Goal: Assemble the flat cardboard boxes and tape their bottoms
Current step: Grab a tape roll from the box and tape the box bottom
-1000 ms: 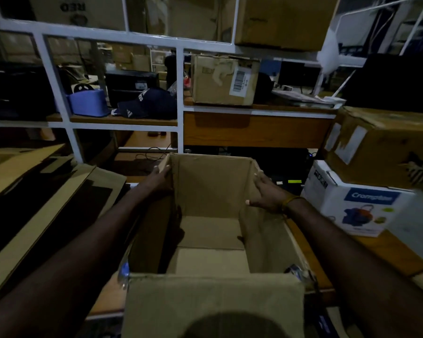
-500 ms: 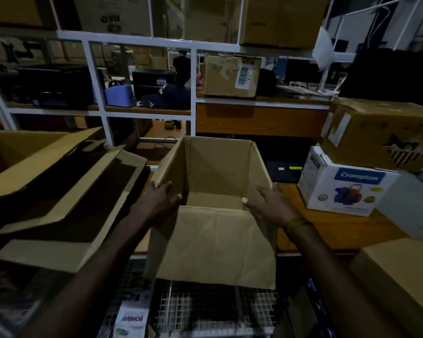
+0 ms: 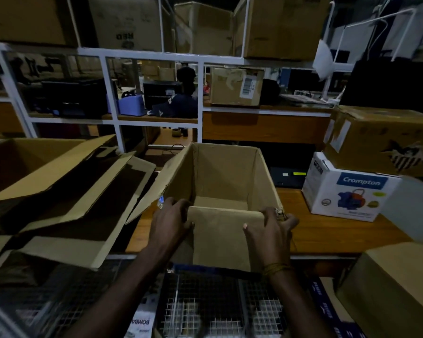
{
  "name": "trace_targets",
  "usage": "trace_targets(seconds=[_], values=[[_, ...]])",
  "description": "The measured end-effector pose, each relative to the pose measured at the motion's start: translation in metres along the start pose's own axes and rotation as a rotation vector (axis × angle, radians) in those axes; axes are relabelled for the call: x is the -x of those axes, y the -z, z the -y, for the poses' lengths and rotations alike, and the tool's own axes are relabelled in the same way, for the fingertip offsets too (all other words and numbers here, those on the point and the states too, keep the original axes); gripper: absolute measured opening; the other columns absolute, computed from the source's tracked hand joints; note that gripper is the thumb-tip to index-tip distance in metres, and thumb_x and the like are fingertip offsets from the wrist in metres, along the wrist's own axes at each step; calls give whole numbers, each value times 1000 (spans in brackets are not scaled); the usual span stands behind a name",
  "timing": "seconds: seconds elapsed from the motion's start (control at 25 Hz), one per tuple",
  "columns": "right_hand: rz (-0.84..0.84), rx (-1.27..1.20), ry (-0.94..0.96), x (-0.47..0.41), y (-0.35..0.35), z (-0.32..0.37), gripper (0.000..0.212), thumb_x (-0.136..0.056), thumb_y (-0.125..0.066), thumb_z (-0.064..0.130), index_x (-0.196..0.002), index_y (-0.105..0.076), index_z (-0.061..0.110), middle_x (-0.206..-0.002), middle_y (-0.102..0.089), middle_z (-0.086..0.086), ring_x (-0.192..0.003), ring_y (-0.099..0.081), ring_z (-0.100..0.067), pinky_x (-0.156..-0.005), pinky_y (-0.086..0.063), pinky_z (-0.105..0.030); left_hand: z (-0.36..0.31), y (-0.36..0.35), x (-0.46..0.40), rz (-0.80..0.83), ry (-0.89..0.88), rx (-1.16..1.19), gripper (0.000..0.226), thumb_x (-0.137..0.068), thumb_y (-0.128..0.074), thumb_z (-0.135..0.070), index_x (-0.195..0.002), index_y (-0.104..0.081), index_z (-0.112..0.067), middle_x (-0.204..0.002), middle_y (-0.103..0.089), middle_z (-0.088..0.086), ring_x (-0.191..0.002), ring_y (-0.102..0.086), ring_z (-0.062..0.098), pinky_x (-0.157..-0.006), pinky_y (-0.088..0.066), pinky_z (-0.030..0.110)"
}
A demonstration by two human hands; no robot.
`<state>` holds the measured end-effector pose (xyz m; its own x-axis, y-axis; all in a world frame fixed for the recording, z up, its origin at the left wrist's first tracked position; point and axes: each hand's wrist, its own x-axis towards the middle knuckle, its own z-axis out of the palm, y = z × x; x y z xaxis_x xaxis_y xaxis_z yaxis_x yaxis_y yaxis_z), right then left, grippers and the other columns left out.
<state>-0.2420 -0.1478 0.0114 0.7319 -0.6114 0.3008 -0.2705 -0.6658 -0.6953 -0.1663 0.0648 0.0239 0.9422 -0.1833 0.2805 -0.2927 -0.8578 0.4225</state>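
A white metal rack [image 3: 200,98] fills the background, its upper shelf loaded with brown cartons and a labelled carton [image 3: 236,86] sitting on the wooden shelf behind it. To the left, a heap of opened and flattened cartons [image 3: 59,191] sprawls across the work area, one loose flap reaching close to the task's box. On the right, a torn brown carton [image 3: 381,140] rests on top of a white Crompton box [image 3: 347,189], both on the wooden table [image 3: 327,230]. Another brown carton corner [image 3: 396,289] crowds the lower right, and a wire mesh basket [image 3: 205,308] lies below the table edge.

The open cardboard box [image 3: 225,186] stands upright at the table's near edge, between the heap and the Crompton box, its near flap hanging down toward the viewer. The left hand [image 3: 169,223] curls its fingers over the box's near left corner, gripping it. The right hand [image 3: 269,228] grips the near right corner, thumb on the near flap's face and fingers wrapped over the edge.
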Motion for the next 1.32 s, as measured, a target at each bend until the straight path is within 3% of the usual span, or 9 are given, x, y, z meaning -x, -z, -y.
trace_targets(seconds=[0.16,0.36,0.56,0.8,1.0,1.12,1.2,1.32], values=[[-54,-4,44,2,-12,1,54,-68,-88,31,-114,-60,27,-137,-20,-11,-111,-49,-35,-95,-51,-40,-1,-6,5,-156,-28,65,46,-82,-75,-22,-125,-60,-21,-127,-54,3,-109,-54,19,-93,-49,33],[-185,7,26,10,-20,18,47,-65,-90,30,-104,-64,26,-134,-27,-12,-106,-48,-41,-85,-51,-45,8,2,8,-284,-82,156,43,-80,-76,-15,-122,-65,-18,-125,-57,0,-110,-56,16,-86,-40,19],[-304,-81,35,34,-21,60,44,-66,-90,21,-104,-67,22,-139,-29,-14,-111,-44,-39,-83,-37,-32,34,44,8,-368,-127,215,40,-80,-77,-15,-119,-68,-20,-124,-59,-1,-109,-57,14,-83,-37,15],[-529,-120,113,94,-13,161,44,-68,-88,18,-106,-67,19,-145,-25,-15,-127,-34,-38,-103,-38,-40,96,134,6,-502,-329,350,36,-77,-79,-19,-112,-72,-23,-115,-63,-2,-99,-60,14,-83,-52,28],[-755,-148,225,145,0,281,44,-71,-85,23,-110,-63,22,-151,-24,-15,-136,-29,-32,-103,-35,-26,149,242,-3,-658,-489,503,34,-79,-77,-19,-113,-73,-17,-116,-63,1,-100,-57,11,-85,-48,22],[-847,-165,262,162,1,346,42,-73,-82,28,-110,-62,27,-152,-23,-13,-138,-26,-26,-99,-28,-11,179,295,-11,-728,-531,602,34,-81,-75,-18,-115,-72,-16,-118,-60,0,-101,-46,-4,-88,-45,13],[-885,-180,299,172,-9,384,43,-73,-82,29,-111,-62,28,-151,-24,-14,-139,-26,-26,-93,-25,-1,205,327,-16,-805,-529,621,34,-79,-75,-17,-113,-72,-18,-117,-60,0,-102,-40,-10,-86,-39,4],[-869,-256,365,186,-38,434,44,-73,-83,26,-111,-63,28,-150,-26,-17,-140,-26,-27,-89,-24,8,251,363,-20,-886,-531,621,32,-81,-73,-16,-113,-71,-17,-117,-58,-3,-104,-43,-9,-88,-44,8]])
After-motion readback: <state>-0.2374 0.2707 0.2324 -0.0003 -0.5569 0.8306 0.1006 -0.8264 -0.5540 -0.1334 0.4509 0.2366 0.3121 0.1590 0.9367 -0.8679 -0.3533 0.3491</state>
